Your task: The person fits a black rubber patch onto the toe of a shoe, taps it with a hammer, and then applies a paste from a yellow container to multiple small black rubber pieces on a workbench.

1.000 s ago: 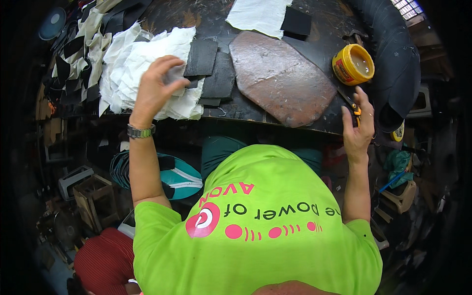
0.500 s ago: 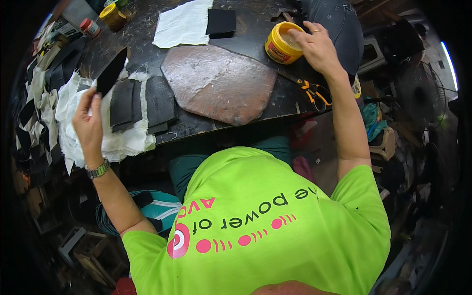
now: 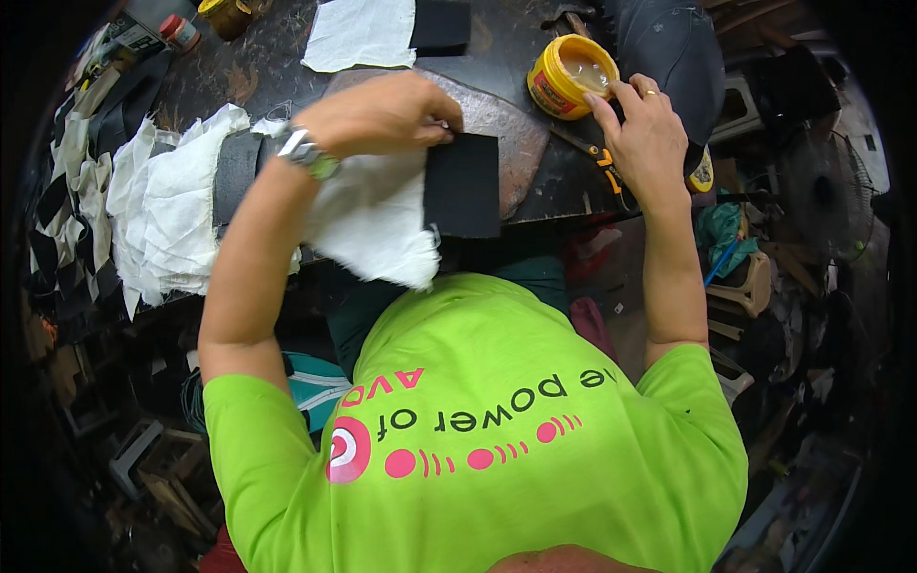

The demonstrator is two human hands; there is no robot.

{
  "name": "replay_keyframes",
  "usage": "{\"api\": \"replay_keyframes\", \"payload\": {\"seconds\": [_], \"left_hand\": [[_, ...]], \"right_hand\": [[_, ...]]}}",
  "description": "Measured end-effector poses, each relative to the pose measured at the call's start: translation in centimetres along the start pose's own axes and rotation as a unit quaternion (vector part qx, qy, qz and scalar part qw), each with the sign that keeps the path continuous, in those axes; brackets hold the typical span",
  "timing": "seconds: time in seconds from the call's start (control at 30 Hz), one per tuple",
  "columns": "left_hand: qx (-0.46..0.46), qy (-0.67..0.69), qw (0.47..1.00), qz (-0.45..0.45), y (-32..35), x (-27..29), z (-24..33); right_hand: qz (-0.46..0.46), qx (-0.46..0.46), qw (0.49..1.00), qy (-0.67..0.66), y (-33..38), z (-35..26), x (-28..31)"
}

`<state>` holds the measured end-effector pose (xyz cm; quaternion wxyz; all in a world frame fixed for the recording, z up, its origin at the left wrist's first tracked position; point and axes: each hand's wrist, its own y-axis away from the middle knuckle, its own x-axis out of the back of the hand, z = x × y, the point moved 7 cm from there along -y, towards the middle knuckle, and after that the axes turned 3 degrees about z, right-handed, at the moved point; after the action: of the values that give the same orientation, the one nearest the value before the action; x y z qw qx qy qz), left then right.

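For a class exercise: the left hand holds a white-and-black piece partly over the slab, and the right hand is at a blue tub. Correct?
The tub is yellow, not blue, as the head view shows; the left hand holds the white-and-black piece partly over the slab, with the right hand at it.

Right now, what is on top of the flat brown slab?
The left hand holds a white cloth and a black piece over the brown slab; whether they rest on it is unclear. They and the hand hide much of its surface.
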<state>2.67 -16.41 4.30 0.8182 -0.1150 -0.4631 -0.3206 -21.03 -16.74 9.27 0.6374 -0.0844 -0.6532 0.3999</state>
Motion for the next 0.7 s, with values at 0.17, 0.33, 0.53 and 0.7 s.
{"api": "replay_keyframes", "payload": {"seconds": [0.17, 0.33, 0.53, 0.7], "left_hand": [[-0.086, -0.083, 0.902, 0.415, 0.7, 1.2, 0.9], [0.112, -0.014, 0.943, 0.314, 4.9, -2.8, -1.2], [0.148, -0.172, 0.927, 0.298, 5.7, -5.6, -1.3], [0.156, -0.167, 0.928, 0.295, 5.8, -5.6, -2.0]], "right_hand": [[-0.194, -0.085, 0.958, -0.194, 2.3, -0.8, 0.7], [-0.178, -0.089, 0.806, -0.557, 2.3, -4.3, -2.4], [-0.162, 0.051, 0.809, -0.563, 0.1, -9.4, -8.8], [-0.183, 0.125, 0.938, -0.265, 0.6, -11.1, -10.9]]}}
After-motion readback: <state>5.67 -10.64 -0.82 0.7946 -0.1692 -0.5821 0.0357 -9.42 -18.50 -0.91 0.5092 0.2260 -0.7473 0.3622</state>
